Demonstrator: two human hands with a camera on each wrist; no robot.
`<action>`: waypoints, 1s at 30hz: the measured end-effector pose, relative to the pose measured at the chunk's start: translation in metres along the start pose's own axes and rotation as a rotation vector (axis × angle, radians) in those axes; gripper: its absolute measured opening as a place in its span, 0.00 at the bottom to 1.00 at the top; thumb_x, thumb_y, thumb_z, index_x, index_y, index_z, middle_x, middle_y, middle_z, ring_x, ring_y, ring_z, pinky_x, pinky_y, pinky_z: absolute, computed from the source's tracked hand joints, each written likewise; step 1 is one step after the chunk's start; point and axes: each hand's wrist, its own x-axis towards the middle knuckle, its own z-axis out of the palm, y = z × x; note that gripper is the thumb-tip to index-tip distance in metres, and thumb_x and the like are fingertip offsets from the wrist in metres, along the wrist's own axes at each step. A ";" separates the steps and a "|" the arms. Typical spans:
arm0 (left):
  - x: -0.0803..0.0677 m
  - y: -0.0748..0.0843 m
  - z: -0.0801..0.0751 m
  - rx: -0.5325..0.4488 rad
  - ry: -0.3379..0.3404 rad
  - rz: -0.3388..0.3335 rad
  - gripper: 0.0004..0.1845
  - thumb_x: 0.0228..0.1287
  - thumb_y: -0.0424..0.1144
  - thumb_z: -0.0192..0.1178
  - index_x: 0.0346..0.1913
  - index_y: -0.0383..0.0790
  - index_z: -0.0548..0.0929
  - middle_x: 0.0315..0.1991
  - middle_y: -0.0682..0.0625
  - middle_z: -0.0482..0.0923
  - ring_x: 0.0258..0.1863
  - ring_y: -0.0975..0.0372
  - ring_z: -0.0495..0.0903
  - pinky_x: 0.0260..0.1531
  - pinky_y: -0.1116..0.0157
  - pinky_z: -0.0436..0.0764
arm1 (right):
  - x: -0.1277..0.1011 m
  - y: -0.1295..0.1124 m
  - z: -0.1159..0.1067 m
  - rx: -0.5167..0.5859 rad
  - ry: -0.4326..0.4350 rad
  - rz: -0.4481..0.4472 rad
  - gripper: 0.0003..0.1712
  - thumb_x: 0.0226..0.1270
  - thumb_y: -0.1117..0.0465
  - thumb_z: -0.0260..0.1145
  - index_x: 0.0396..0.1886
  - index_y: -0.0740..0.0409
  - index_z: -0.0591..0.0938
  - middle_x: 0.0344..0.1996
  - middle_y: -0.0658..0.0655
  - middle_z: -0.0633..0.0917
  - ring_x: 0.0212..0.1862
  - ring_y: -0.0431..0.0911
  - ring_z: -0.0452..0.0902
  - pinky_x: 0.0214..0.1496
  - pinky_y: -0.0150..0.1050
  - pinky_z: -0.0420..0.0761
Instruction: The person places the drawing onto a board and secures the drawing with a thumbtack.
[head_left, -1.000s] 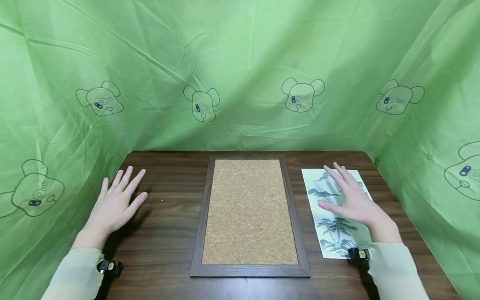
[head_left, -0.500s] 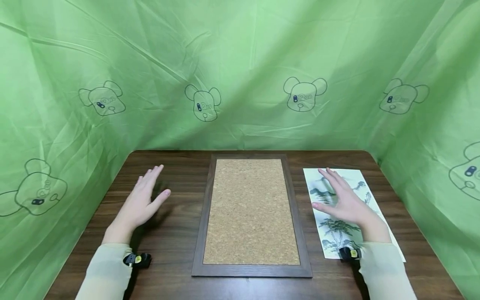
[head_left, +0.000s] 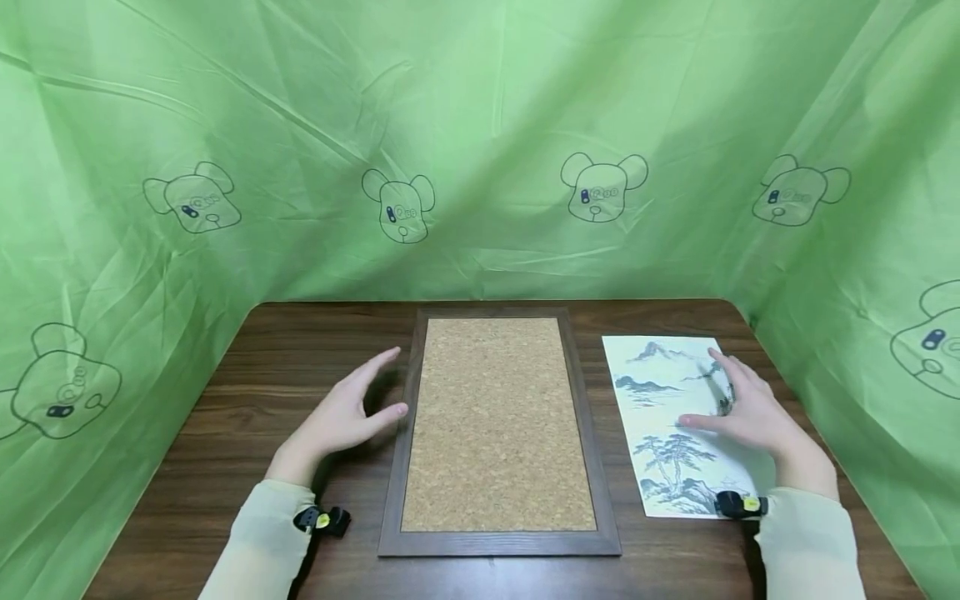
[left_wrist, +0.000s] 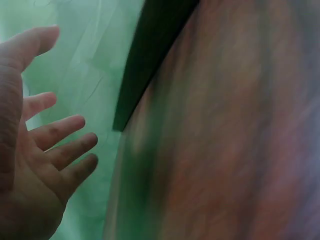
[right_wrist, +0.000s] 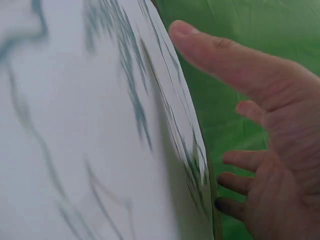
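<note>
A dark wood frame (head_left: 498, 543) with a cork board (head_left: 498, 425) inside lies flat in the middle of the table. My left hand (head_left: 341, 417) is beside its left side, thumb and fingers spread, the fingertips right at the frame's edge; in the left wrist view the left hand (left_wrist: 45, 145) holds nothing. To the right lies a white sheet with a landscape painting (head_left: 660, 417), showing mountains and pine trees. Over its right half hovers my right hand (head_left: 757, 421), fingers apart and nothing in them. The right hand covers part of the sheet's right edge.
The dark brown wooden table (head_left: 247, 400) has rounded far corners. A green cloth (head_left: 480, 150) printed with bear heads surrounds it at the back and both sides. A small black wrist camera (head_left: 322, 521) sits on the left sleeve, another wrist camera (head_left: 741, 505) on the right.
My left hand has moved right across the table to the frame's left side. My right hand shifted slightly left, then right over the sheet. The frame and sheet have stayed put.
</note>
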 end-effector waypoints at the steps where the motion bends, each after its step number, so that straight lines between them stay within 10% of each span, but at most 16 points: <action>1: 0.000 0.001 0.003 -0.006 -0.025 -0.005 0.50 0.73 0.59 0.72 0.89 0.50 0.58 0.85 0.49 0.63 0.83 0.49 0.63 0.77 0.40 0.67 | -0.001 0.005 -0.001 -0.007 0.005 0.011 0.81 0.56 0.36 0.86 0.92 0.56 0.42 0.84 0.82 0.48 0.79 0.87 0.40 0.69 0.88 0.48; 22: -0.003 -0.009 0.017 -0.067 -0.205 -0.079 0.49 0.69 0.61 0.75 0.86 0.51 0.64 0.86 0.39 0.57 0.85 0.41 0.57 0.76 0.34 0.64 | 0.000 0.029 -0.011 0.006 0.006 0.140 0.82 0.57 0.34 0.86 0.88 0.71 0.44 0.72 0.88 0.64 0.70 0.84 0.61 0.63 0.80 0.67; 30: -0.002 -0.008 0.017 -0.089 -0.205 -0.078 0.50 0.69 0.60 0.75 0.86 0.50 0.64 0.86 0.39 0.56 0.85 0.40 0.56 0.76 0.33 0.64 | -0.006 0.025 -0.018 0.013 0.039 0.251 0.79 0.63 0.34 0.82 0.89 0.65 0.40 0.76 0.89 0.57 0.71 0.90 0.53 0.63 0.82 0.64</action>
